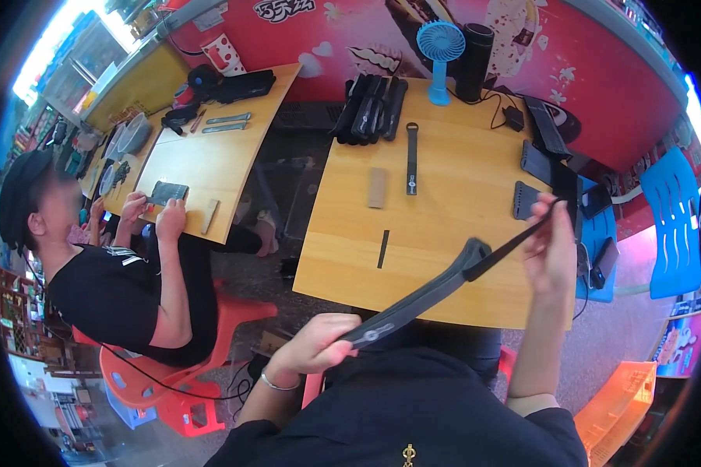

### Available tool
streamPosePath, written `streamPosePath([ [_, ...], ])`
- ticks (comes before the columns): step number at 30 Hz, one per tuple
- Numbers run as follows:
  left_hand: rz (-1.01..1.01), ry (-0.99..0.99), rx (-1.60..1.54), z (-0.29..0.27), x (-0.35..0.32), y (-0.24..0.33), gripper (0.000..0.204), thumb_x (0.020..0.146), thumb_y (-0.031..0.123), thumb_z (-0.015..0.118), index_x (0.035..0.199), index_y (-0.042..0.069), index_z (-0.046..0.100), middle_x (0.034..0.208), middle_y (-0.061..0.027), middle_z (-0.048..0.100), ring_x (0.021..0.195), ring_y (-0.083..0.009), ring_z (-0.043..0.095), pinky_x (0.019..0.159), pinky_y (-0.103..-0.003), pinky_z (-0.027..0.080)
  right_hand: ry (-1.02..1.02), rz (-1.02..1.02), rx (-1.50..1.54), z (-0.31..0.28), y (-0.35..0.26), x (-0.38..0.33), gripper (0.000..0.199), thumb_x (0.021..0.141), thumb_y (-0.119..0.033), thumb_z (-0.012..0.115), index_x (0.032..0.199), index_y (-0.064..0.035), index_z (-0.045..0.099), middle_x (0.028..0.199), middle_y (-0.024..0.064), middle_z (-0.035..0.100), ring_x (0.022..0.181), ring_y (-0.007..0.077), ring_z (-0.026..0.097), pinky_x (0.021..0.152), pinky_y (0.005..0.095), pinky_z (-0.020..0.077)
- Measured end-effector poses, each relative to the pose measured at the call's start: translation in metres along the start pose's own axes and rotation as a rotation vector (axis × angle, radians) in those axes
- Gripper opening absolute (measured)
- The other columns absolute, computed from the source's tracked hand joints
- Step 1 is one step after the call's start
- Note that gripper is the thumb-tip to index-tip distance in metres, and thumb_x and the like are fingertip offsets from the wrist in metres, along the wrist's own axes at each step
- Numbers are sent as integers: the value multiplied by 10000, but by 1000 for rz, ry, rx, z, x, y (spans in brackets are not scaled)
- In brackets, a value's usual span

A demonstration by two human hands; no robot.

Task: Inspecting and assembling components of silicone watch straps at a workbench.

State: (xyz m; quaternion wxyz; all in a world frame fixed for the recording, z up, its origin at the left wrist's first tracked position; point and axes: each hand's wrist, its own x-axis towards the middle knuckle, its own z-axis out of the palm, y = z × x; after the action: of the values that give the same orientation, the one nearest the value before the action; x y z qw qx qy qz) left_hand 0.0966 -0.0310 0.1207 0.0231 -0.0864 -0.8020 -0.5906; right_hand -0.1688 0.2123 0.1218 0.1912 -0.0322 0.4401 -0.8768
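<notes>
My left hand (pixel 313 343) is closed around the near end of a dark grey strap (pixel 417 302), which has a small light mark on it. The strap is doubled into a long loop and slants up to the right above the table's front edge. From its far end runs a narrower black strip (pixel 509 251), stretched taut. My right hand (pixel 551 247) pinches the other end of that strip between thumb and fingers. A similar strap with a ring end (pixel 412 159) lies flat on the table (pixel 343 257), beside a brown rectangular piece (pixel 377 187) and a short black strip (pixel 383 249).
Bundled black straps (pixel 370 109), a blue fan (pixel 440 58) and a black cylinder (pixel 473 62) stand at the back. Dark flat devices (pixel 527 200) line the right edge, near a blue chair (pixel 670 222). At left, a person (pixel 121 288) handles a dark piece at another table.
</notes>
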Motion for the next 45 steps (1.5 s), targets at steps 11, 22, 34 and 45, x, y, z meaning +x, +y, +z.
streamPosePath([
  [11, -242, 650, -428, -41, -83, -21, 497, 843, 463, 517, 734, -21, 534, 645, -96, 539, 579, -194, 555, 551, -287, 450, -271, -238, -315, -9, -20, 84, 257, 974, -134, 507, 1185, 9, 544, 1130, 88, 605, 1028, 150, 594, 906, 253, 491],
  [22, -193, 753, -705, -9, -38, -36, 630, 884, 403, 467, 1294, -75, 464, 832, -116, 598, 697, -192, 591, 642, -294, 487, -417, -322, -680, 9, 108, 192, 185, 906, -26, 572, 1069, -33, 658, 1117, 54, 642, 1025, 97, 579, 923, 233, 429],
  [34, -202, 617, -800, 8, 4, -35, 603, 933, 143, 382, 1473, -17, 169, 898, -110, 569, 726, -173, 579, 668, -284, 494, -457, -351, -1113, 6, 109, 96, 304, 789, -16, 633, 1092, -44, 638, 1131, 99, 644, 1112, 232, 576, 967, 316, 423],
  [45, -115, 432, -911, 54, 53, -10, 544, 997, 165, 356, 1475, -8, 165, 1166, -101, 493, 1003, -169, 525, 901, -319, 448, -800, -799, -988, 75, 64, -54, 436, 643, -102, 792, 1052, -53, 650, 1115, 106, 621, 1072, 301, 576, 909, 399, 477],
])
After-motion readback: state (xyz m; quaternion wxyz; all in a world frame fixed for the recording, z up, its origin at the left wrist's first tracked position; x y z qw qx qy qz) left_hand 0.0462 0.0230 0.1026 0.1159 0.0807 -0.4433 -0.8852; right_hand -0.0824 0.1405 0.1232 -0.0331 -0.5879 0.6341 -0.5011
